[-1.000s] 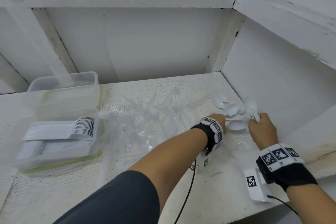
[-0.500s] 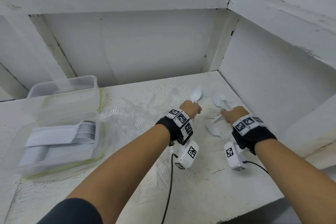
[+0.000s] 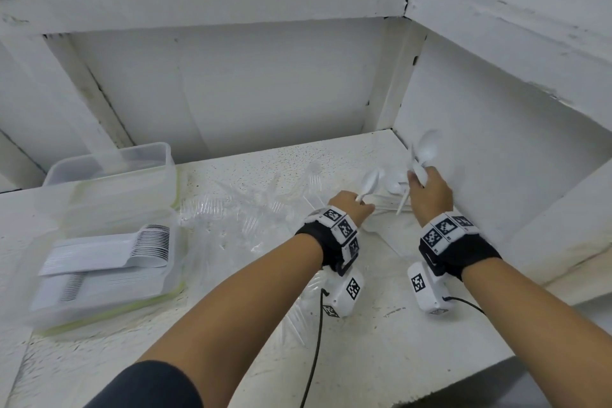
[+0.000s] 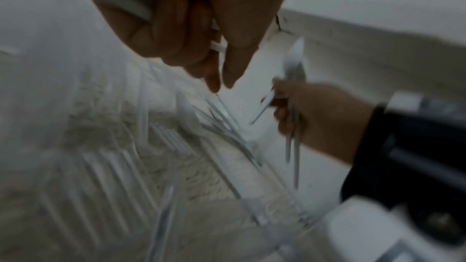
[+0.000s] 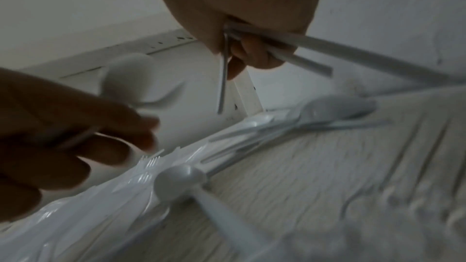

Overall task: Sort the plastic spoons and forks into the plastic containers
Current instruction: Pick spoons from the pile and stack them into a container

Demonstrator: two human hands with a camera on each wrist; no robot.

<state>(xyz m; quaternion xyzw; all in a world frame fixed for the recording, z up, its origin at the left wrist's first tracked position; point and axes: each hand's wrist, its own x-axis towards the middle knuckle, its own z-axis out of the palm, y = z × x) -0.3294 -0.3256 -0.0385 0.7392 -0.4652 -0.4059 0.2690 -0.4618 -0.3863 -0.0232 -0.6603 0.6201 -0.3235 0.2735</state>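
Left hand (image 3: 351,209) curled round the handle of one white spoon (image 3: 371,181), bowl up and tilted toward one o'clock. Right hand (image 3: 430,195) fisted round a small bunch of spoons (image 3: 427,151), bowls fanned above the knuckles toward twelve, handle ends poking out below the palm; at least three handles visible from the right wrist view, exact count not clear.

More loose white spoons (image 5: 335,111) on the table (image 3: 381,358) between the two hands, close to the corner at about one o'clock. Clear forks (image 3: 251,205) scattered in a heap at eleven o'clock from the left hand, hard to pick out against the white surface. Containers at nine o'clock, well apart from the hands: a near container (image 3: 172,262) with a neat nested stack of white cutlery (image 3: 109,255), and a far container (image 3: 165,176) just behind it, apparently empty.

Likely very light, thin and fairly stiff, smooth enough to slide past one another in a bunch. Best taken mid-handle, pinched flat between thumb and fingertips, bowls all facing one way for nesting. Risk of a handle slipping out of the fanned bunch during the carry to nine o'clock; squeezing hard probably unneeded, and thin tines on the forks could snap under pressure.
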